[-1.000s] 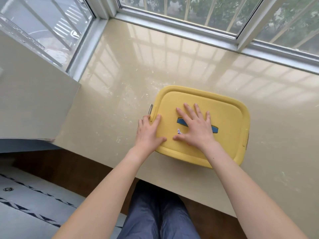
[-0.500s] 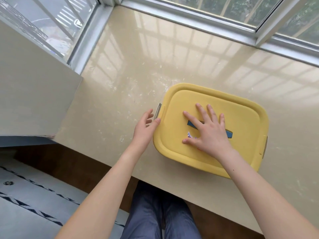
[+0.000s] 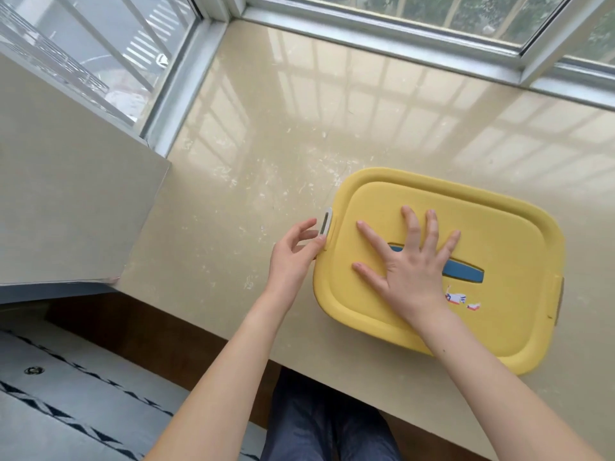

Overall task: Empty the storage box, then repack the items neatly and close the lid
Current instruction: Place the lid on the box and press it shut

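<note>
A yellow storage box (image 3: pixel 512 314) sits closed near the front edge of a beige stone sill (image 3: pixel 266 161). Its lid carries a blue handle (image 3: pixel 462 269) and small stickers. My right hand (image 3: pixel 409 261) lies flat on the lid with fingers spread, covering part of the handle. My left hand (image 3: pixel 294 257) is at the box's left end, its fingers touching the grey latch (image 3: pixel 326 224), which stands flipped up. A second latch (image 3: pixel 560 296) shows at the right end. The contents are hidden under the lid.
Window frames (image 3: pixel 382 38) bound the sill at the back and left. A beige wall block (image 3: pixel 66 201) juts out at the left. Below the sill edge are my legs (image 3: pixel 326 424) and a patterned floor mat (image 3: pixel 66 410).
My left hand slid off the lid's corner to the left end and the grey latch swung up. My right hand stayed pressed on the lid. The camera view shifted left.
</note>
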`<action>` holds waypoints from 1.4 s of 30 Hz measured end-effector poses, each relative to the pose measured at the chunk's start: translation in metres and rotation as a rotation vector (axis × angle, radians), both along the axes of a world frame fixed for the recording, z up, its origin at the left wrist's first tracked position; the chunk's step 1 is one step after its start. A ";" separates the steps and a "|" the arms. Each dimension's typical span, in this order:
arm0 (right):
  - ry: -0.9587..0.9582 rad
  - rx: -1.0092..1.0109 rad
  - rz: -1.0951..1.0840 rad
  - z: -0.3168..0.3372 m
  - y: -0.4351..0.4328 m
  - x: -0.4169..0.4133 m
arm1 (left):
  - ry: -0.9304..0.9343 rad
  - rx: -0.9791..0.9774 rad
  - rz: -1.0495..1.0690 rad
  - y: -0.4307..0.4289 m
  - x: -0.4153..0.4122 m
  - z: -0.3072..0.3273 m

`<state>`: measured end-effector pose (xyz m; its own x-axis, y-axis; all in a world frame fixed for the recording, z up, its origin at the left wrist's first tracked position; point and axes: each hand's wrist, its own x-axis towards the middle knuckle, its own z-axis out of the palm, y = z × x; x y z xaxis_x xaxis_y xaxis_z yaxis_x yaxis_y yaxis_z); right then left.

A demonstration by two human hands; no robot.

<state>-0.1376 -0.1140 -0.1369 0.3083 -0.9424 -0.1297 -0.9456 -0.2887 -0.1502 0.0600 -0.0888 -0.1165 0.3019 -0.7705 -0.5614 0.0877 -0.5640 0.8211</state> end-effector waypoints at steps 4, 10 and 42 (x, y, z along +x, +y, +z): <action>-0.003 -0.003 0.006 -0.001 0.000 -0.001 | 0.087 0.034 -0.014 -0.002 0.002 -0.006; 0.016 -0.010 0.014 -0.003 0.000 -0.001 | 0.168 0.088 -0.053 -0.006 0.004 -0.005; -0.020 0.052 -0.021 0.021 0.005 -0.022 | -0.665 -0.100 -0.455 0.002 -0.027 0.021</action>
<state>-0.1598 -0.1094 -0.1157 0.2918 -0.9408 -0.1727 -0.9480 -0.2605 -0.1831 0.0326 -0.0867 -0.0960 0.1930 -0.9352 -0.2970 -0.6567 -0.3480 0.6691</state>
